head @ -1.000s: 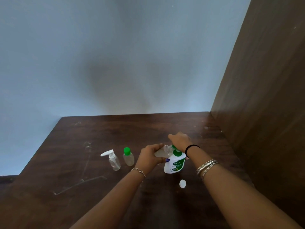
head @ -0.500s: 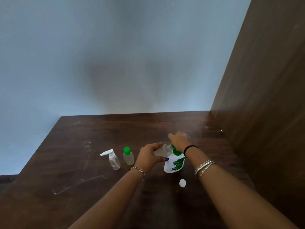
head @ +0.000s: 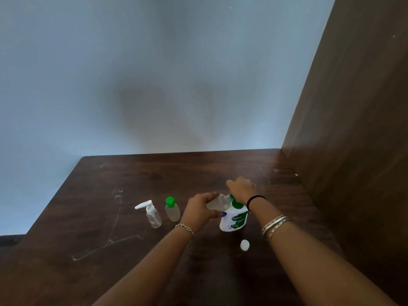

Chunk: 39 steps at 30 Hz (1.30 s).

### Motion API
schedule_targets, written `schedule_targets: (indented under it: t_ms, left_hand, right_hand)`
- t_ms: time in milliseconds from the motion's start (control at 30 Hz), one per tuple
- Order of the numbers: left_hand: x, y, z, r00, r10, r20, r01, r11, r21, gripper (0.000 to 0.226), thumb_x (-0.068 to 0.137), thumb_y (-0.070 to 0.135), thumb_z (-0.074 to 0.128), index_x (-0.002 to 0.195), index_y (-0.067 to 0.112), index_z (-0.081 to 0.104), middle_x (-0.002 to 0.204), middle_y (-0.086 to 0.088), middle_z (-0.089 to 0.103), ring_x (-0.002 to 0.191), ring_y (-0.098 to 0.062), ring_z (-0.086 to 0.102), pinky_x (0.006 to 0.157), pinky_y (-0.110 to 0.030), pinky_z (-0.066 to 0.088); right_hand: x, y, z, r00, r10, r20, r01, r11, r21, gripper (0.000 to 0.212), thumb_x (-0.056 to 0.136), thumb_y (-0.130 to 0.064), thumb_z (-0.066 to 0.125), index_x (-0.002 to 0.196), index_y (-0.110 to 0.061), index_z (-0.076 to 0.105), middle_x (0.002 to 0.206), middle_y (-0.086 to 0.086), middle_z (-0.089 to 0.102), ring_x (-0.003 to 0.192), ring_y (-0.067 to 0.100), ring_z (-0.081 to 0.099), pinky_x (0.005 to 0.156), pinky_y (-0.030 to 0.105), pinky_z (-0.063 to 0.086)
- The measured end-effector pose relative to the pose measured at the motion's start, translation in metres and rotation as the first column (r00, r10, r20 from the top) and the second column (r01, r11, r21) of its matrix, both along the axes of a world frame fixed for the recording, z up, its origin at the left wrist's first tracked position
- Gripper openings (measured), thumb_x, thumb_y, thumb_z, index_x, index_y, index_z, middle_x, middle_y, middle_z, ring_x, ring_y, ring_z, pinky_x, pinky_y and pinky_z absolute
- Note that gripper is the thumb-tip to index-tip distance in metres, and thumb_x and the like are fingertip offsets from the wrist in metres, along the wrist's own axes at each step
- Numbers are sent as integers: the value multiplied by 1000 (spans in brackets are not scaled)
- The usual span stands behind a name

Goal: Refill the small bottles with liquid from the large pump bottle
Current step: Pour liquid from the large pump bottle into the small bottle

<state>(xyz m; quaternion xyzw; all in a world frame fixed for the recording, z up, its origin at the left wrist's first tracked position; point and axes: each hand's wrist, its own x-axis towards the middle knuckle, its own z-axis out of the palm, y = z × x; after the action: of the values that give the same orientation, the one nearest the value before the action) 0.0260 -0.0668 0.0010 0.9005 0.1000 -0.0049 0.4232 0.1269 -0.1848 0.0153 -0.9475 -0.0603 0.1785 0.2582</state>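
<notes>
A large white pump bottle [head: 234, 219] with a green label and green pump stands on the dark wooden table [head: 154, 173]. My right hand [head: 241, 187] rests on top of its pump head. My left hand [head: 202, 206] holds a small clear bottle [head: 217, 203] tilted on its side, its mouth at the pump's nozzle. A small white cap [head: 244, 245] lies on the table in front of the pump bottle. To the left stand a small clear bottle with a green cap [head: 172, 209] and a small clear bottle with a white pump top [head: 151, 214].
A tall brown wooden panel [head: 353, 129] rises along the table's right side. A pale blue wall [head: 154, 74] stands behind the table. Pale scratch marks [head: 106, 246] run across the table's left part.
Both hands keep their hold at the pump bottle; nothing else has moved beyond a slight shift of the view.
</notes>
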Motion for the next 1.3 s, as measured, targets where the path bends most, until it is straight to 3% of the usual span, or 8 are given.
schedule_targets:
  t_ms: [167,367,600,700,767,933,1033,1300]
  left_hand:
    - [2,-1,1,1000,3,13,-3,1000,-21,63,66,23,79,124,17,56,120,-1,64,110,-8,56,80,-3,31]
    - [2,2,-3,1000,8,11,-8,1000,0,62,66,22,79,124,19,57,119,-1,64,111,-10,57,88,-13,38]
    - [2,-1,0,1000,-9,7,9,1000,-19,61,68,21,78,125,18,55,121,0,63,112,-9,56,88,-13,38]
    - [2,0,-4,1000,8,-2,-8,1000,-6,61,68,20,77,125,20,55,122,-2,62,113,-11,55,91,-17,40]
    - [1,1,-5,1000,12,-9,-12,1000,-7,62,67,21,78,125,20,55,122,-2,62,113,-11,55,93,-19,41]
    - [2,0,-4,1000,-3,1,3,1000,-24,63,68,22,78,126,17,54,122,-1,62,114,-10,55,92,-15,38]
    - [3,-1,-3,1000,-3,2,3,1000,-24,63,67,24,79,125,19,55,122,-1,62,114,-10,55,93,-17,38]
    - [4,1,-5,1000,7,11,-7,1000,-5,63,66,24,79,124,18,56,122,-1,63,113,-9,55,87,-10,36]
  right_hand:
    - [4,-1,4,998,-2,-68,3,1000,26,35,87,-35,41,92,-8,62,103,18,61,90,31,55,75,32,45]
    - [1,2,0,999,-43,-14,43,998,45,30,89,-31,42,81,-5,55,89,15,57,86,29,54,71,29,37]
    - [-1,-3,10,998,-11,-64,13,999,42,34,90,-36,39,88,-7,56,104,18,58,100,33,56,82,36,47]
    - [-1,-1,2,998,-52,-35,54,996,65,34,89,-35,42,72,-8,54,94,16,60,88,30,57,77,34,47]
    - [-4,0,0,998,-66,-5,66,997,49,34,90,-36,41,74,-9,54,88,13,58,82,28,54,73,32,44]
    - [-1,-1,9,998,-28,-64,30,999,42,35,90,-40,40,86,-9,56,104,17,61,94,31,57,78,34,44]
    - [0,0,8,997,-33,-75,38,998,56,34,89,-38,41,87,-8,55,98,15,58,98,34,58,80,37,47]
    - [0,1,4,999,-26,-45,27,999,16,36,87,-40,41,67,-13,51,90,13,59,87,29,57,76,32,43]
